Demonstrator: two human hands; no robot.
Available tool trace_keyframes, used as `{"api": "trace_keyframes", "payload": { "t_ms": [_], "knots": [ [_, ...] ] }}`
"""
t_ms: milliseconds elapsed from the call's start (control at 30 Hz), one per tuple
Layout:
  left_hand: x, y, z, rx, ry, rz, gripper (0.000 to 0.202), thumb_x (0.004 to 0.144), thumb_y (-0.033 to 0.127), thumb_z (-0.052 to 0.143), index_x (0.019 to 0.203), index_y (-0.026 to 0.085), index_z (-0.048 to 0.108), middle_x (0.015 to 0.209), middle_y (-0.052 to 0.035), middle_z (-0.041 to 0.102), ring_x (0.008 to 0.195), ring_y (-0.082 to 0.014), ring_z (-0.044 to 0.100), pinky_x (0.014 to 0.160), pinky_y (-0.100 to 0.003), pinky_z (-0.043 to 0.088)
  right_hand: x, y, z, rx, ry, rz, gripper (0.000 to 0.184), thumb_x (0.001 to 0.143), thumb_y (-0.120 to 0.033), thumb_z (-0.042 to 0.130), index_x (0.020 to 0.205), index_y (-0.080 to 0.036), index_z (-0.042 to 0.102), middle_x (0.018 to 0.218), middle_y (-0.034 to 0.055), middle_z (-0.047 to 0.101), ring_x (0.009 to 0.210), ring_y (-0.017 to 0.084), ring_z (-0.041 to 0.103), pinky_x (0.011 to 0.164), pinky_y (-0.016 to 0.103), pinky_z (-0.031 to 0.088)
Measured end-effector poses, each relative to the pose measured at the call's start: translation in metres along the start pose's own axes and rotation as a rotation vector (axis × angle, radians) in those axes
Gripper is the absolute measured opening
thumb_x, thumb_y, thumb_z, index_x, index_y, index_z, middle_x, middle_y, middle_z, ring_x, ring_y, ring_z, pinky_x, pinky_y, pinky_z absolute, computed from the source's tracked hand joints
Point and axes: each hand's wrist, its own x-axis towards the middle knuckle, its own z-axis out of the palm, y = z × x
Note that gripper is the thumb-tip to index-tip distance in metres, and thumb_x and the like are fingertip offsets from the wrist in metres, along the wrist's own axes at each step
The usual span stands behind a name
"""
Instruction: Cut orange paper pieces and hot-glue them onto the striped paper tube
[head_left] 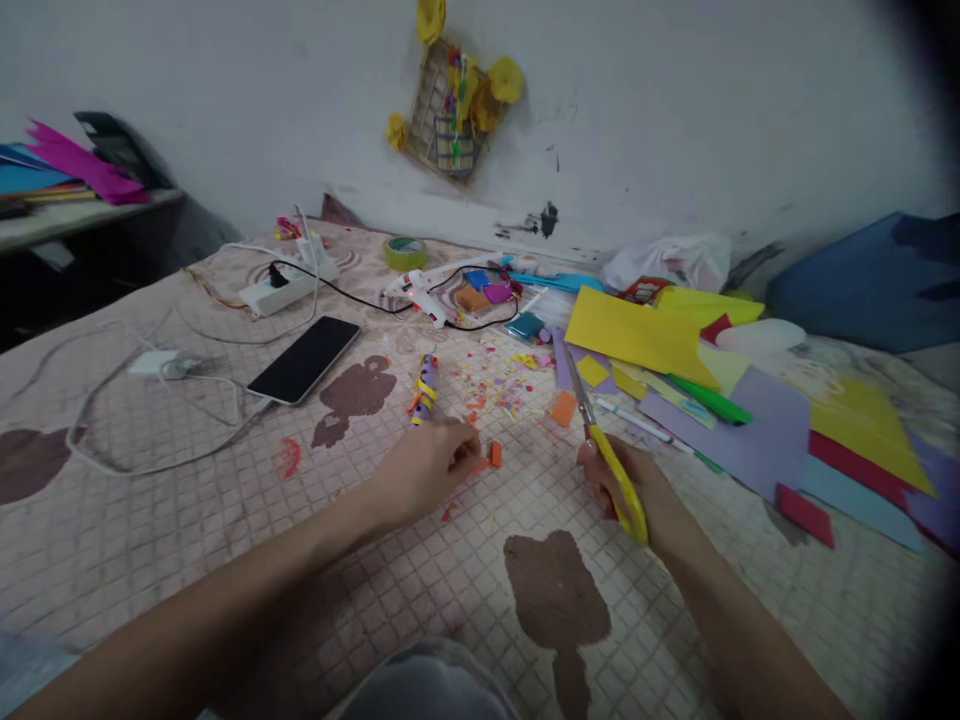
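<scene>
My right hand [626,475] is closed around the yellow handles of a pair of scissors [611,460], whose blades point away from me, toward the paper pile. On the patterned cloth, my left hand [431,465] has its fingers curled in; what they pinch, if anything, is hidden. Just right of its fingertips is a small orange piece [495,454]; whether they touch it I cannot tell. Beyond the left hand lies a purple roll [424,388] wrapped with a yellow strip. A flat orange piece [563,408] rests beside the scissor blades.
Coloured sheets [750,430] spread over the right side. Small paper scraps [502,390] litter the middle. A glue gun [420,295] with a black cord, a tape roll [404,252], a phone [304,360] on a white cable and a power strip [279,292] lie farther back and left.
</scene>
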Motion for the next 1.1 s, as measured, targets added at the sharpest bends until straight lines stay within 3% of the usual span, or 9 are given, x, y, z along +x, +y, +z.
{"api": "trace_keyframes", "payload": {
  "t_ms": [133,300,467,900,1100],
  "knots": [
    [0.004,-0.003,0.007,0.147,0.115,0.015,0.016,0.083,0.015,0.047,0.09,0.016,0.061,0.09,-0.005,0.061,0.071,-0.0133,0.055,0.062,-0.024,0.042,0.003,0.003,-0.002,0.063,0.026,0.007,0.03,0.072,-0.049,0.058,0.073,-0.02,0.047,0.048,-0.0081,0.038,0.035,0.008,0.037,0.033,0.02,0.032],
    [0.016,-0.001,0.018,0.211,0.1,0.127,0.013,0.084,0.016,0.048,0.084,0.017,0.061,0.09,-0.0048,0.06,0.083,-0.0165,0.056,0.072,-0.027,0.044,0.006,0.007,0.0,0.117,0.021,0.006,0.029,0.074,-0.048,0.057,0.073,-0.021,0.046,0.048,-0.0084,0.037,0.035,0.007,0.035,0.033,0.019,0.032],
    [0.026,-0.001,0.029,0.335,0.138,0.075,0.015,0.077,0.027,0.062,0.089,0.017,0.062,0.095,-0.0076,0.058,0.094,-0.0238,0.052,0.081,-0.037,0.041,0.007,0.012,0.003,0.071,0.026,-0.049,0.028,0.074,-0.046,0.058,0.072,-0.021,0.046,0.052,-0.0074,0.04,0.035,0.008,0.039,0.032,0.021,0.034],
    [0.029,-0.008,0.035,0.228,0.125,0.066,0.007,0.072,0.021,0.066,0.077,0.018,0.063,0.09,-0.0052,0.059,0.094,-0.0232,0.051,0.081,-0.036,0.038,0.002,0.005,0.009,0.119,-0.009,-0.056,0.027,0.071,-0.044,0.06,0.071,-0.021,0.046,0.05,-0.0078,0.04,0.036,0.008,0.038,0.033,0.021,0.035],
    [0.031,-0.005,0.03,0.086,0.175,0.056,0.005,0.072,0.019,0.065,0.07,0.018,0.06,0.078,-0.0026,0.063,0.082,-0.0192,0.056,0.073,-0.032,0.039,-0.001,0.003,0.012,0.106,-0.013,-0.063,0.028,0.071,-0.045,0.06,0.072,-0.021,0.046,0.052,-0.0077,0.037,0.039,0.008,0.037,0.035,0.021,0.034]
  ]
}}
